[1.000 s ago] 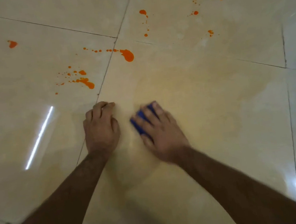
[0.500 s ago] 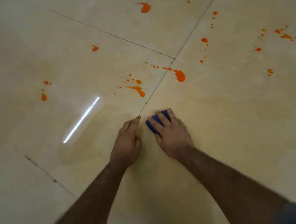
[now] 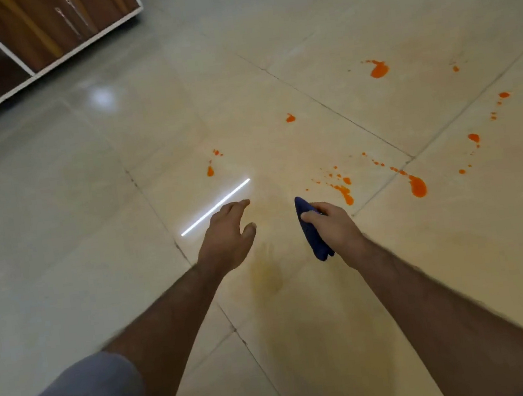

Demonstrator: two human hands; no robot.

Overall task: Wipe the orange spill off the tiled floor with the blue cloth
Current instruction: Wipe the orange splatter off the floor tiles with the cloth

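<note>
Orange spill (image 3: pixel 417 186): head view shows it unwiped, scattered as splats and drops across centre and right of frame; biggest blobs at centre right, a streaky cluster (image 3: pixel 340 187) just beyond the right hand, isolated drops (image 3: pixel 210 170) further up and left. Blue cloth (image 3: pixel 312 234) is bunched in the right hand (image 3: pixel 333 226), fingers and thumb curled round it; looks lifted off the tiled floor (image 3: pixel 305 341), not certain. Left hand (image 3: pixel 228 235) holds nothing, fingers loosely extended. Faint yellowish film on the tile near frame centre-bottom.

My read for the next pass: flatten the cloth under the palm, start at the streaky cluster, pull strokes inward so the liquid isn't smeared, refold to a clean face. Grout lines may trap colour.
</note>
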